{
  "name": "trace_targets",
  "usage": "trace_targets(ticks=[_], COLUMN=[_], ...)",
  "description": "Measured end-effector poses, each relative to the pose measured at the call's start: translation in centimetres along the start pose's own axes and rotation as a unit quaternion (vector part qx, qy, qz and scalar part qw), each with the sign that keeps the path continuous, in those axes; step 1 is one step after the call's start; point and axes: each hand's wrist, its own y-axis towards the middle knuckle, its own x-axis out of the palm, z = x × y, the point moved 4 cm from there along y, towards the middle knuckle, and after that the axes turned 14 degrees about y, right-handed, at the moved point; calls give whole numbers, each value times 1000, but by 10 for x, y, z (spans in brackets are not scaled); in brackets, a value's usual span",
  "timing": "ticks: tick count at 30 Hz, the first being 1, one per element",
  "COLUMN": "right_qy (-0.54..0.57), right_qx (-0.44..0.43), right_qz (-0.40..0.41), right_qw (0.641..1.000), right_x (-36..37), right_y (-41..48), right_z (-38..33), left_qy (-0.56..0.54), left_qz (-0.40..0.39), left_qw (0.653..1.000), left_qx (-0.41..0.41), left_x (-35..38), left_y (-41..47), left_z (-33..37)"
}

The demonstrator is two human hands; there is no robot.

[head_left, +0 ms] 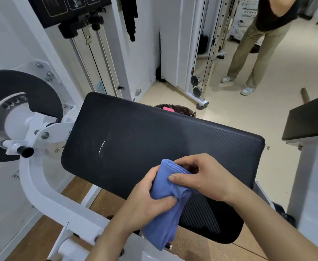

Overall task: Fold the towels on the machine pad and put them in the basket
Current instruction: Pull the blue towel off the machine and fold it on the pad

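A blue towel (165, 211) is bunched up and hangs over the near edge of the black machine pad (145, 136). My left hand (148, 200) is shut around its middle. My right hand (203, 176) pinches the towel's upper edge between thumb and fingers. Beyond the pad's far edge the dark patterned basket (182, 110) peeks out on the floor, with something pink inside. Most of the basket is hidden behind the pad.
The white machine frame (41, 187) and its black round disc (7, 87) stand to the left. A second dark pad (310, 119) is at the right. Another person's legs (252, 59) stand on the beige floor at the back right, near a cable machine (205, 53).
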Motion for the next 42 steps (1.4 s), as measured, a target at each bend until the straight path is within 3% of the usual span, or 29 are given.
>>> trace_targets(ticks=[5, 8, 11, 13, 15, 17, 20, 23, 26, 29, 31, 33, 36, 39, 42], right_qy=[65, 109, 146, 136, 160, 216, 317, 353, 348, 255, 172, 66, -96, -177, -215], right_qx=[-36, -57, -46, 5, 86, 152, 135, 85, 80, 65, 57, 57, 60, 41, 27], right_qz=[70, 122, 172, 186, 136, 80, 100, 113, 138, 206, 239, 260, 247, 212, 195], right_qw=[995, 985, 973, 973, 974, 961, 934, 925, 924, 943, 954, 962, 962, 960, 957], right_x=[-9, -17, -38, -58, -73, -82, -106, -137, -177, -229, -259, -288, -319, -344, -373], right_y=[-25, -43, -69, -92, -117, -144, -179, -216, -267, -323, -356, -383, -408, -411, -399], right_z=[-19, -30, -32, -26, -17, -6, 17, 46, 74, 104, 118, 133, 146, 152, 164], left_qy=[-152, -185, -170, -110, -18, 135, 298, 342, 359, 367, 321, 304, 350, 296, 269], left_qz=[-32, -11, 67, 141, 178, 189, 202, 207, 172, 89, 34, 39, 56, -45, -128], left_qw=[988, 983, 982, 981, 975, 942, 827, 783, 792, 807, 840, 870, 875, 911, 925], left_qx=[-6, 11, 43, 77, 129, 242, 430, 476, 463, 454, 437, 386, 331, 285, 237], left_x=[5, 14, 23, 31, 48, 74, 132, 189, 256, 326, 359, 380, 405, 430, 448], left_y=[-8, -9, -11, -13, -14, -14, -20, -25, -25, -23, -20, -11, 11, 45, 80], left_z=[19, 42, 71, 90, 107, 127, 152, 174, 195, 209, 218, 231, 254, 270, 273])
